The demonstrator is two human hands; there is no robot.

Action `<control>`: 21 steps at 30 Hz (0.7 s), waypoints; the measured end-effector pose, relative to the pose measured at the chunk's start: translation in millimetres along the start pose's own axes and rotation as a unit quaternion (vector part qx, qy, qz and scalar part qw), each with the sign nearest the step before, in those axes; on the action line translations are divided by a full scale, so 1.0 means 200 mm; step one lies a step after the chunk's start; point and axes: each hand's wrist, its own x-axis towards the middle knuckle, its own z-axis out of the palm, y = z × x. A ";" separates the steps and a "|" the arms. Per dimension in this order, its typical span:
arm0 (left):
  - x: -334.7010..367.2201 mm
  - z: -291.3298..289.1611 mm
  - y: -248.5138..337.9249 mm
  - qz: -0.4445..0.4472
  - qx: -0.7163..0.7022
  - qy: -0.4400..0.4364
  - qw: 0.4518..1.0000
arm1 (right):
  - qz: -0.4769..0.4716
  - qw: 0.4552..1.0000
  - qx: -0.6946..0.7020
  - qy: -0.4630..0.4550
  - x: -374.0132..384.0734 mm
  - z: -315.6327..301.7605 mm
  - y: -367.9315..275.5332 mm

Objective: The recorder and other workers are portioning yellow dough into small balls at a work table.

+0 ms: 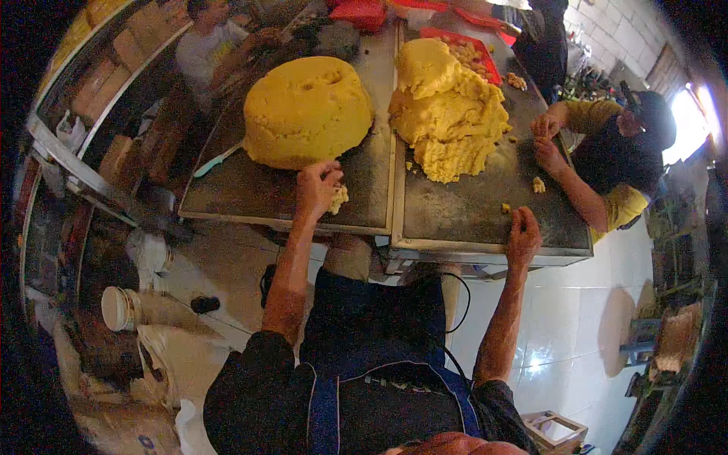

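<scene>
A big rounded mound of yellow dough (307,114) sits on the left metal table. At its near edge is my left hand (315,189), fingers curled inward; whatever they may hold is hidden. Right beside those fingers lies a pale, lumpy cluster of small dough pieces (338,200). My right hand (523,238) hovers at the front edge of the right table, its fingertips bent together, and I cannot make out anything in them. Just beyond it lies a small yellow dough bit (506,208). A rough, torn heap of yellow dough (453,121) rests farther back.
At the right, a co-worker's hands (552,140) work over the table edge. A red tray (494,74) of small pieces stands behind the heap. A teal-handled tool (218,161) lies by the left mound. Another person (216,53) is at the far left.
</scene>
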 end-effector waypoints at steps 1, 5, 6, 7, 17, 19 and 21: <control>0.01 0.03 0.04 -0.027 -0.074 0.005 0.997 | -0.013 0.999 0.018 0.039 0.00 0.01 0.01; 0.00 0.30 0.23 0.020 -0.169 -0.111 0.979 | -0.081 0.992 0.037 0.084 -0.01 0.03 0.07; -0.02 0.38 0.27 0.094 -0.085 -0.152 0.980 | -0.098 0.990 0.025 0.101 -0.01 0.04 0.08; -0.03 0.45 0.31 0.167 -0.004 -0.190 0.967 | -0.090 0.989 0.019 0.113 0.00 0.04 0.09; 0.06 0.85 0.49 0.179 0.222 -0.208 0.936 | -0.008 0.995 0.078 0.059 -0.01 -0.02 0.03; 0.09 0.93 0.47 0.484 0.331 0.117 0.801 | -0.003 0.999 0.018 0.026 -0.01 -0.02 0.04; 0.09 0.98 0.39 0.436 0.314 0.070 0.841 | -0.072 0.994 -0.028 0.080 0.00 -0.02 0.06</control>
